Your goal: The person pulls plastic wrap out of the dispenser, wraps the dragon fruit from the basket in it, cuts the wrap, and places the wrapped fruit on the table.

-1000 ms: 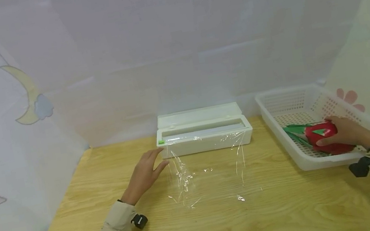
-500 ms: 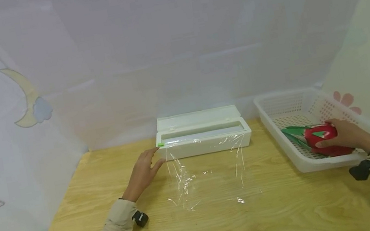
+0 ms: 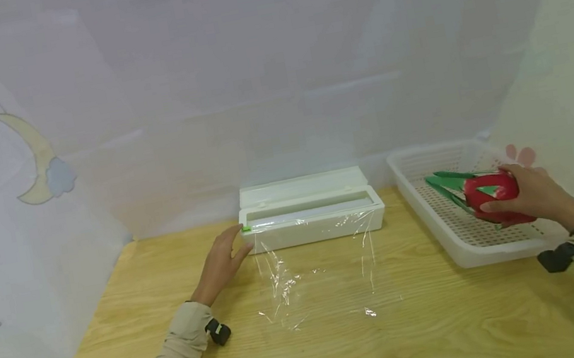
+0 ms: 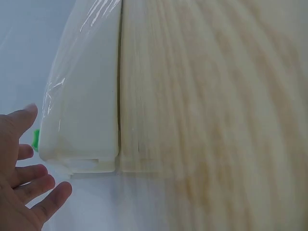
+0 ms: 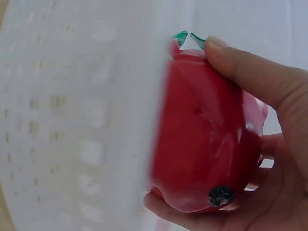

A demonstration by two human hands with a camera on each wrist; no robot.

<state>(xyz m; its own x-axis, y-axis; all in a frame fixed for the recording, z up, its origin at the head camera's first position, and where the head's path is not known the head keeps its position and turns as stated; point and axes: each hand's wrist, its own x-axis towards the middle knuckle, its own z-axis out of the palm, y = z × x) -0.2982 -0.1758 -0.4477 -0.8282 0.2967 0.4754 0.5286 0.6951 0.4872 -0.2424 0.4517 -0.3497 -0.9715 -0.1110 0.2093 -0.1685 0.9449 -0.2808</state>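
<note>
Where the fruit (image 3: 478,193) is positioned over the basket (image 3: 485,256), the right hand (image 3: 538,198) grips it. The left hand (image 3: 221,264), fingers loosely extended, is at the box's (image 3: 303,188) left end. Film (image 3: 285,282) drapes from the box onto the surface (image 3: 441,331).

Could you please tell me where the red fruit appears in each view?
Head: red fruit at right, in the right hand.
Left wrist: not in it.
Right wrist: right of centre, in that hand.
Shared landmark: white basket, in head and right wrist views.
</note>
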